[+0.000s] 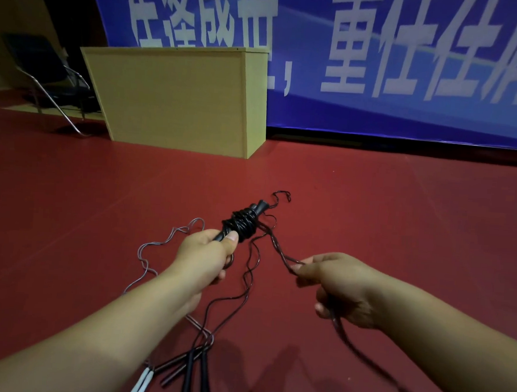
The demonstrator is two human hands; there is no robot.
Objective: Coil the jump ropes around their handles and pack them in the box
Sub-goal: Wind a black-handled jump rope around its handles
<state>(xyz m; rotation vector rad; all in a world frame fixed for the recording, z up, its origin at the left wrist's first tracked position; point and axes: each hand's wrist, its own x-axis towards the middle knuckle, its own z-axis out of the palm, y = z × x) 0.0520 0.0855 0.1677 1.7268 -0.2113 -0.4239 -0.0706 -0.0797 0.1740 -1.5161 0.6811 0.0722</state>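
My left hand (207, 251) grips the black handles (258, 209) of a jump rope, thumb on top, pointing away from me. Several turns of black rope (242, 223) are wound around the handles. My right hand (335, 287) pinches the loose black rope (281, 251) to the right of the handles; the rope runs on through that hand and trails down to the lower right. More jump ropes lie on the floor below: black handles (196, 377), white handles (141, 384) and a thin grey rope (154, 251).
The floor (371, 208) is dark red. A light wooden box-like cabinet (178, 98) stands ahead to the left. A metal-framed chair (46, 73) is at the far left. A blue banner (410, 68) covers the back wall.
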